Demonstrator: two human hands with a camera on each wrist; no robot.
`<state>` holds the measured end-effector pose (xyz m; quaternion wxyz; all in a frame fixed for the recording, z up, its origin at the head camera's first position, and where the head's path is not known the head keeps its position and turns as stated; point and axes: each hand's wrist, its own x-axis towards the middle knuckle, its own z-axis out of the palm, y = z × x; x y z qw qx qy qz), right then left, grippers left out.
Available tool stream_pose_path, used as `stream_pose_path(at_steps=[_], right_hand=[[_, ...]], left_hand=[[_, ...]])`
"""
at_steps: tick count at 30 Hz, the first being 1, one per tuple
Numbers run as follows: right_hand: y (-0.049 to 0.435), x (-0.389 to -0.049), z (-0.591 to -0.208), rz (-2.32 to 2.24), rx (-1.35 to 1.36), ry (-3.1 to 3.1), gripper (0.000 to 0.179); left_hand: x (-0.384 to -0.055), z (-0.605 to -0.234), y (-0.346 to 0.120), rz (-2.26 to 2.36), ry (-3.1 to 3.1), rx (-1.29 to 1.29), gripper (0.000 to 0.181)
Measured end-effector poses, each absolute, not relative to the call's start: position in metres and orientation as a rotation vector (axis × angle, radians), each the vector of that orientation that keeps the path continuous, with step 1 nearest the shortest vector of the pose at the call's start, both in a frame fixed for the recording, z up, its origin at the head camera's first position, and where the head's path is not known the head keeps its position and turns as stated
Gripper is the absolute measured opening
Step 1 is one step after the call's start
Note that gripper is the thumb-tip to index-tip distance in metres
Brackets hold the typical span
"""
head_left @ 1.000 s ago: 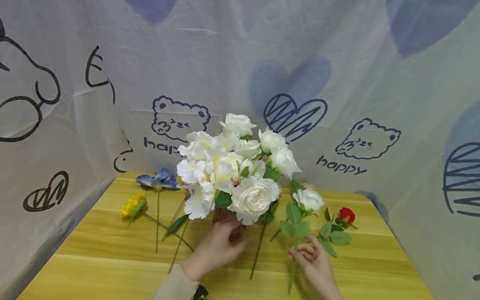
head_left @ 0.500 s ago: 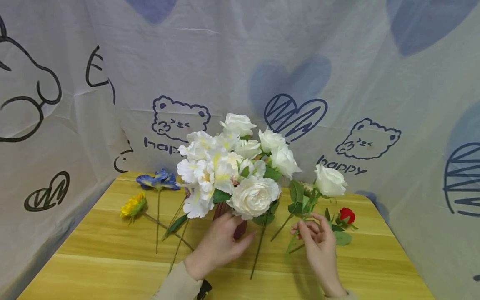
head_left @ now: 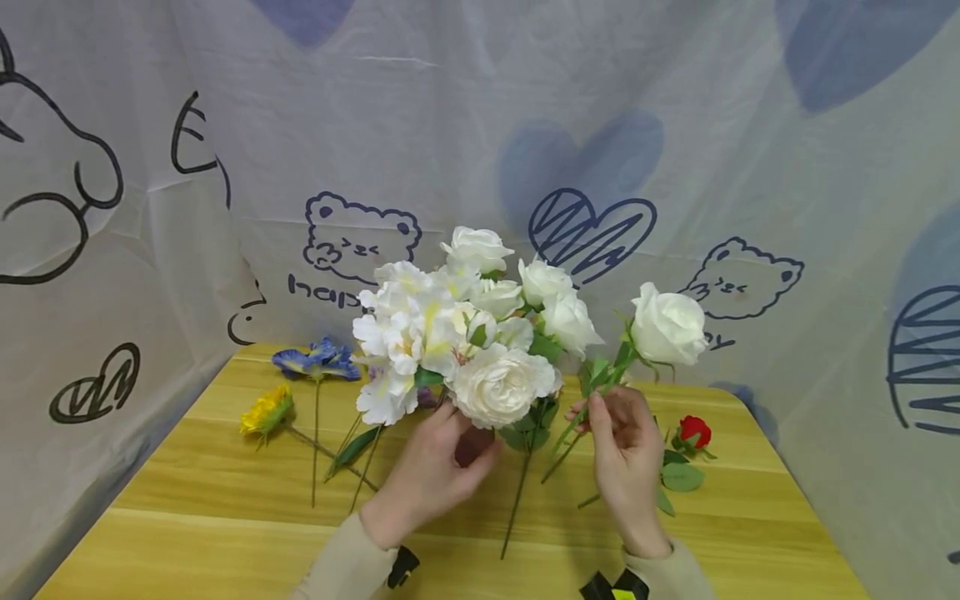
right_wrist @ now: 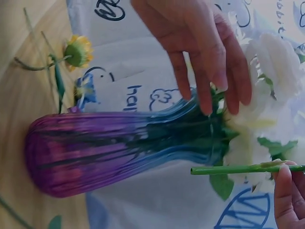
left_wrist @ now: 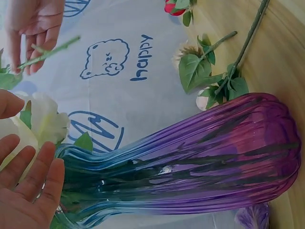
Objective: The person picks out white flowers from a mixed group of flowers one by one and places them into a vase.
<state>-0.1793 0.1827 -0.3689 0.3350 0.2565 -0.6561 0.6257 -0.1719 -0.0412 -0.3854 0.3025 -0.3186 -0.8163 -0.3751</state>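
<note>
A ribbed glass vase (left_wrist: 228, 157), purple fading to blue at its flared mouth, stands on the table holding dark stems. White flowers (head_left: 506, 385), among them roses and ruffled blooms, fill its top. My left hand (head_left: 423, 475) is at the vase's neck under the blooms. In the right wrist view its fingers (right_wrist: 205, 95) extend loosely beside the mouth, gripping nothing. My right hand (head_left: 626, 450) pinches the green stem of a white rose (head_left: 667, 323), raised to the right of the bouquet. The stem's cut end (right_wrist: 198, 171) points toward the vase's side, near the mouth.
On the wooden table (head_left: 225, 550), a yellow sunflower (head_left: 267, 412) and a blue flower (head_left: 318, 360) lie at left. A red rose (head_left: 693, 432) lies at right. A loose dark stem (head_left: 516, 508) lies in front of the vase. A printed cloth (head_left: 450, 108) hangs behind.
My right hand has lifted the white rose up and away from me, its bloom tipping rightward. My left hand has risen slightly at the vase, and the front white blooms have shifted a little left.
</note>
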Motion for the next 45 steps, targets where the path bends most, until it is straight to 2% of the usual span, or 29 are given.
stream_pose_path(at_steps=[8,18,29,38,45], right_hand=[[0.165,-0.188,-0.350,1.675,0.768,-1.535,0.007],[0.146,-0.196,-0.337,1.716,0.771,-1.369,0.013],[0.134,-0.206,-0.349,1.740,0.740,-1.442,0.014],[0.124,-0.210,-0.366,1.652,0.563,-1.677,0.010],[0.119,-0.212,-0.377,1.636,0.552,-1.749,0.009]], left_hand=[[-0.176,-0.381,-0.045,-1.009,-2.120,-0.835,0.053],[-0.179,-0.378,-0.048,-1.021,-2.109,-0.795,0.049],[-0.179,-0.379,-0.047,-1.035,-2.117,-0.777,0.052],[-0.180,-0.381,-0.047,-1.027,-2.111,-0.771,0.048],[-0.180,-0.381,-0.047,-1.036,-2.116,-0.774,0.050]])
